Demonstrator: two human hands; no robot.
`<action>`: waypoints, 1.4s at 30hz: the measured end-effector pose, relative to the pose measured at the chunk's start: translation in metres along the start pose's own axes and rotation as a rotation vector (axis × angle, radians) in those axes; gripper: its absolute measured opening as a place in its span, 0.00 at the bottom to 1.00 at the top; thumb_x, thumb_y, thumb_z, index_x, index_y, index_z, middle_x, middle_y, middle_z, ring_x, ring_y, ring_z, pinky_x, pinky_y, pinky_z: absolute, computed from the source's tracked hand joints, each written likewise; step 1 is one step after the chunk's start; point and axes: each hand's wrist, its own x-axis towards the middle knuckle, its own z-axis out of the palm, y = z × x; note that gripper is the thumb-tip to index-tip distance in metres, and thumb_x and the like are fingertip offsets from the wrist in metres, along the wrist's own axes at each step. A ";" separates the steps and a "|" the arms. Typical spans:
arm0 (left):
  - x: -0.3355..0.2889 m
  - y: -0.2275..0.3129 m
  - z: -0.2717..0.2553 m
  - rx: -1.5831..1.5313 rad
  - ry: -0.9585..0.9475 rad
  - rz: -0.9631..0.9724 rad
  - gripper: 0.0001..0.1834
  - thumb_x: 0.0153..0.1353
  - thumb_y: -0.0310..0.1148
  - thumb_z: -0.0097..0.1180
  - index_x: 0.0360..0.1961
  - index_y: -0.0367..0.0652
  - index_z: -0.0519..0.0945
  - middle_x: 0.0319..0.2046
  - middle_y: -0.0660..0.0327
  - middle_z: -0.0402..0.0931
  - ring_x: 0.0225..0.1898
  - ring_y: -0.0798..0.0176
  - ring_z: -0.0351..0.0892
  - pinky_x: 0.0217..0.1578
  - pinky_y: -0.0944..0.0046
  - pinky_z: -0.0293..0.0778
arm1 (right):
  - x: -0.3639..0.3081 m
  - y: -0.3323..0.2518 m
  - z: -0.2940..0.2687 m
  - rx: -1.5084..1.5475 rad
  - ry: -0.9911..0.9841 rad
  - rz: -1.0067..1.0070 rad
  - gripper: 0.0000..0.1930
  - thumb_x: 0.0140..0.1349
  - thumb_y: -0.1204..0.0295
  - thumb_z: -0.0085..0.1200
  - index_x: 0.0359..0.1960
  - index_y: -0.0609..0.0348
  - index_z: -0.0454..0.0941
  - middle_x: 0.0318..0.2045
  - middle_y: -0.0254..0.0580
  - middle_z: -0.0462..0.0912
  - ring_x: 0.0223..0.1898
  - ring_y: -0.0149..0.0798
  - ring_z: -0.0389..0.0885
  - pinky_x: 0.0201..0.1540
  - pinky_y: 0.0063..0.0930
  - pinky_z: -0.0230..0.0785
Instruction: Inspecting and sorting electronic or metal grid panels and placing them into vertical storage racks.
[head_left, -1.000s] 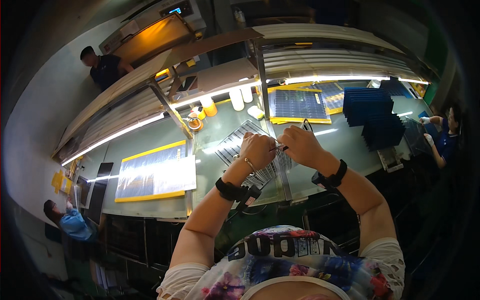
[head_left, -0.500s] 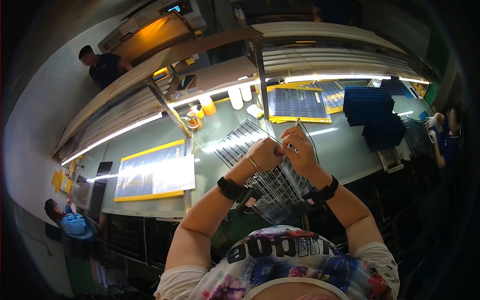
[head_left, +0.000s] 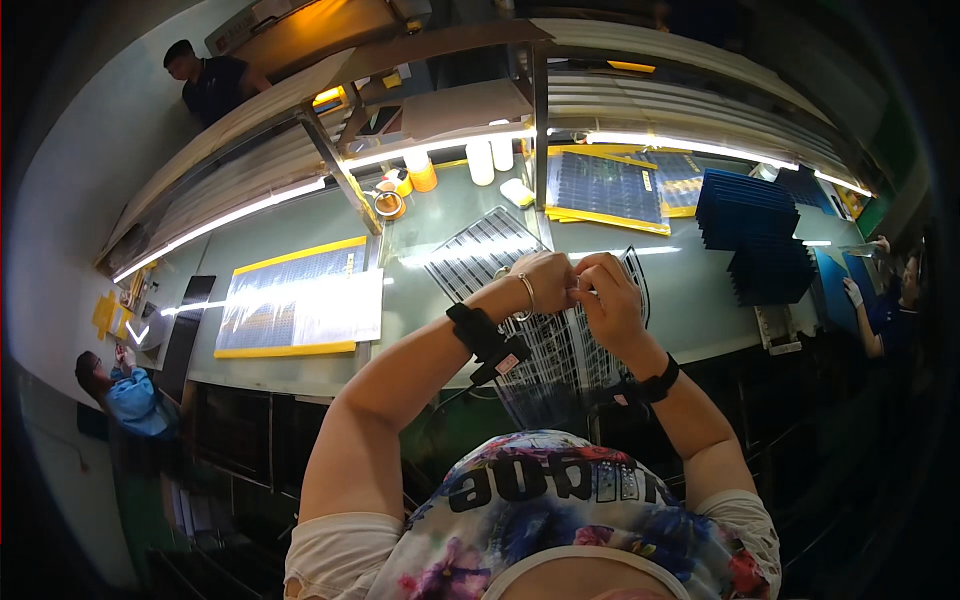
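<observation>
My left hand [head_left: 545, 279] and my right hand [head_left: 608, 308] meet above the table's front edge, fingertips pinched close together. Whatever is between them is too small to make out. Below and around the hands lie glossy sheets with dark parallel lines [head_left: 484, 247], which look partly see-through. More of this lined material [head_left: 560, 365] hangs toward my body, partly hidden by my wrists. Both wrists carry black straps with small devices.
On the table [head_left: 440, 215] lie yellow-edged panels to the left [head_left: 290, 300] and right [head_left: 610, 185]. Orange tape rolls [head_left: 388, 205] and white cylinders [head_left: 480, 162] stand behind. Dark blue ribbed racks [head_left: 765, 240] stand right. Co-workers are at both ends; a lit shelf spans the back.
My hands stay pinched together, with slightly shifted fingers, and my left forearm lies flatter. The whole view has shifted a little. At the right, the co-worker's hands have moved apart.
</observation>
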 end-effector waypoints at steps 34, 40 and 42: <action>-0.013 0.027 -0.005 -0.027 0.281 -0.075 0.09 0.45 0.38 0.56 0.23 0.44 0.80 0.20 0.54 0.76 0.26 0.51 0.76 0.34 0.55 0.69 | 0.018 -0.001 -0.038 0.159 0.216 0.076 0.07 0.55 0.81 0.48 0.26 0.60 0.63 0.22 0.40 0.75 0.21 0.32 0.70 0.24 0.20 0.61; -0.025 0.009 -0.012 -0.095 0.284 0.003 0.10 0.48 0.38 0.55 0.23 0.42 0.79 0.20 0.54 0.76 0.25 0.50 0.76 0.31 0.56 0.70 | 0.029 0.029 -0.086 0.449 0.423 0.263 0.06 0.60 0.77 0.45 0.29 0.58 0.61 0.16 0.32 0.65 0.17 0.23 0.62 0.20 0.15 0.54; -0.029 0.019 -0.022 -0.074 0.258 0.048 0.10 0.50 0.37 0.53 0.23 0.41 0.78 0.17 0.54 0.74 0.23 0.49 0.74 0.28 0.57 0.70 | 0.027 0.049 -0.119 0.379 0.568 0.289 0.06 0.61 0.74 0.45 0.30 0.57 0.61 0.17 0.31 0.63 0.18 0.22 0.61 0.20 0.15 0.54</action>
